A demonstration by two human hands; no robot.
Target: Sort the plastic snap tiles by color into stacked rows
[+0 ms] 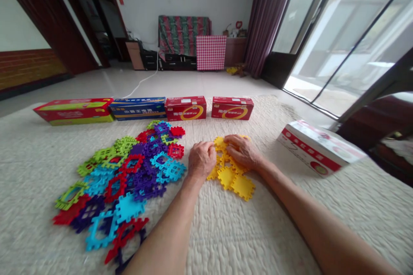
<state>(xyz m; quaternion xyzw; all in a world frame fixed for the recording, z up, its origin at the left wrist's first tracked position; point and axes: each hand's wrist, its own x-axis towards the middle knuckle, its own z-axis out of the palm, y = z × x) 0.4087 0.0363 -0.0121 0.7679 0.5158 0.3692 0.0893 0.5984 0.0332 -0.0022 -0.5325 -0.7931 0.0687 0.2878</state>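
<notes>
Left hand (202, 159) and right hand (241, 151) close in on the yellow pieces (243, 187)

Along the far side of the quilted mat (251, 234) stand a red-and-green box (75, 111), a blue box (138, 109) and two red boxes (186, 110) (232, 109), with a gap between the red pair. A wide stretch of mat separates the yellow pieces from the white box (314, 148) on the right; a narrower strip divides them from the multicoloured pile (129, 207) on the left. The pieces look like plastic: flat squares with notched edges, some solid, some framed around openings. The mat is pale and puckered. The yellow cluster lies between and under the hands. The left grip is curled at its left edge; the right grip arches over its top, fingers extended. Whether either pinches a piece, I cannot tell.
</notes>
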